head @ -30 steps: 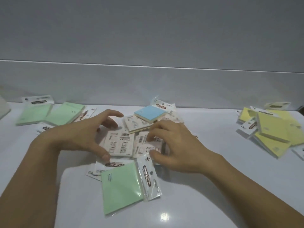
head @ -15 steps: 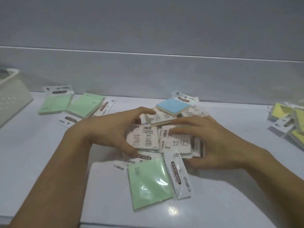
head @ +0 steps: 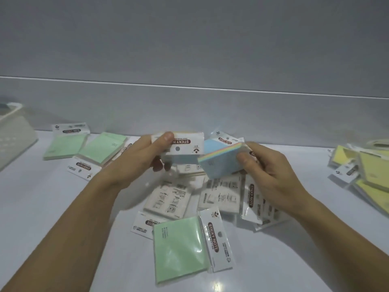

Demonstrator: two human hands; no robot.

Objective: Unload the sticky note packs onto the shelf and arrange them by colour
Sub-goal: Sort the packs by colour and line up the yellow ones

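Dim, cool grey-blue diffuse light, soft focus throughout, motion blur along the left hand (head: 134,159) and forearm, pale sheen on the green pack (head: 179,247) wrapper, soft shadows on the glossy shelf (head: 273,260), wall seam (head: 189,86) slightly bowed

Grey wall (head: 189,43), perhaps panelled.

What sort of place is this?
Probably a shop or stockroom, though I can't be sure: a white shelf against a grey wall, sealed sticky note packs grouped as green packs and yellow packs, and a pale basket.
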